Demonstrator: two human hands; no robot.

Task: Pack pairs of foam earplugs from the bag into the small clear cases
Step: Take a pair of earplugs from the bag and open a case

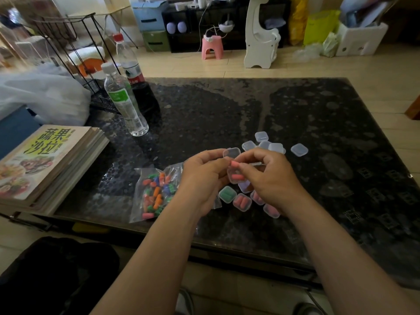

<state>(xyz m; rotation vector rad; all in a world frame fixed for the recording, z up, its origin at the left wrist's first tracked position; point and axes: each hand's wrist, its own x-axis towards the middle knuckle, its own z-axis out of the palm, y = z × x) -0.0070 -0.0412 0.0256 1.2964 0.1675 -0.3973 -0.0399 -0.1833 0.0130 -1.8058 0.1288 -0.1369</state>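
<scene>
Pink plug (234,164), likely soft, light, pinched by right hand (268,178) at frame centre. Open case (231,153), probably slick, gripped by left hand (202,176); best held at rim.

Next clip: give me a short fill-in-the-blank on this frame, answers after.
The right hand pinches a ____ earplug at the open case.
The left hand holds that case, which already contains ____ other earplug.
The bag lies on the table to the hands' ____.
Missing: pink; one; left.
</scene>
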